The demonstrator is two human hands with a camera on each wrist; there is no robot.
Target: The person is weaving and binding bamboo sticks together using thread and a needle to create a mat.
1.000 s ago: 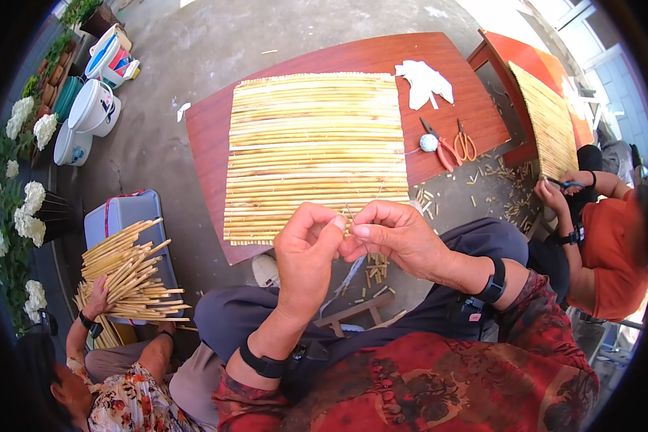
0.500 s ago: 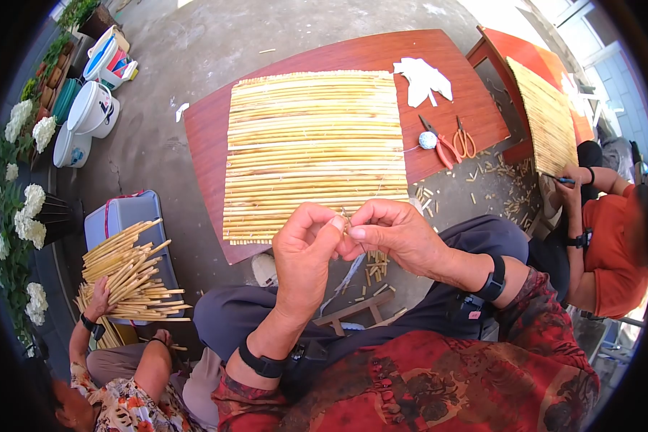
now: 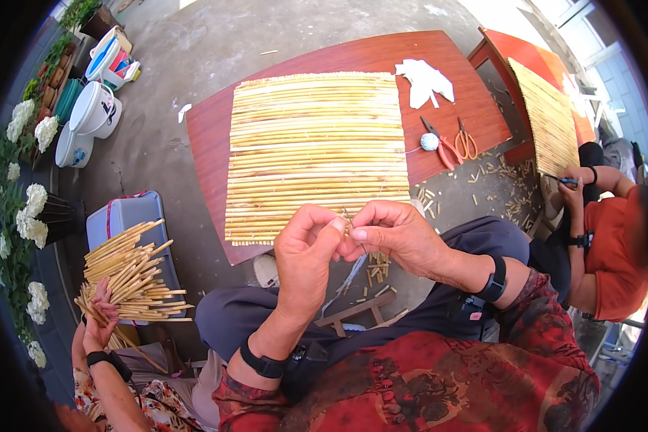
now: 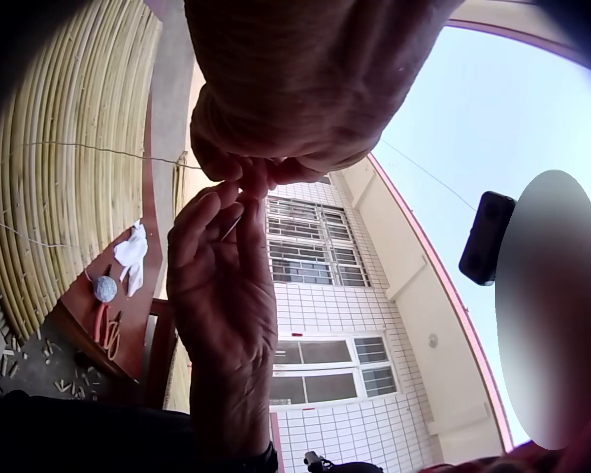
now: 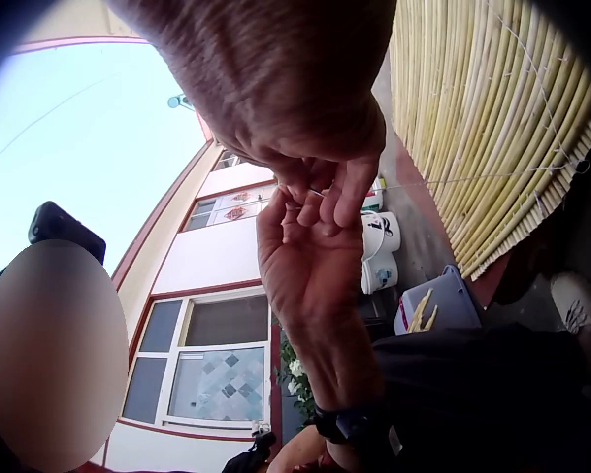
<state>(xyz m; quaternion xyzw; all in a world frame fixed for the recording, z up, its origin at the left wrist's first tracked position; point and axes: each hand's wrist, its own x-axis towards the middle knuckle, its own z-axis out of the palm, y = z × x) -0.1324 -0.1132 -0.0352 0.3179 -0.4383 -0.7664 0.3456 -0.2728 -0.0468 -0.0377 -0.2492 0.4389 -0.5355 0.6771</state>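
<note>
Both hands meet fingertip to fingertip in front of the chest, over the near edge of a mat of yellow reed stalks [image 3: 317,155]. The left hand [image 3: 306,248] pinches thin thread [image 4: 89,148] between thumb and forefinger. Opposite it, the right hand [image 3: 396,234] pinches a thin, shiny needle [image 4: 232,227], mostly hidden by the fingers. From the fingertips the thread runs back across to the mat. The mat lies flat on a reddish-brown table [image 3: 212,158], its stalks side by side.
On the table's right lie a thread ball [image 3: 429,142], pliers [image 3: 450,153], scissors [image 3: 466,140] and white gloves [image 3: 425,81]. At left, a person's hands [image 3: 102,317] touch reed stalks [image 3: 133,277] on a grey bin [image 3: 108,219]. Another person [image 3: 608,252] works at right on a second mat [image 3: 547,115].
Both hands stay nearly still, fingertips together, with only slight finger movement around the needle. The person at left has brought both hands together at the stalks.
</note>
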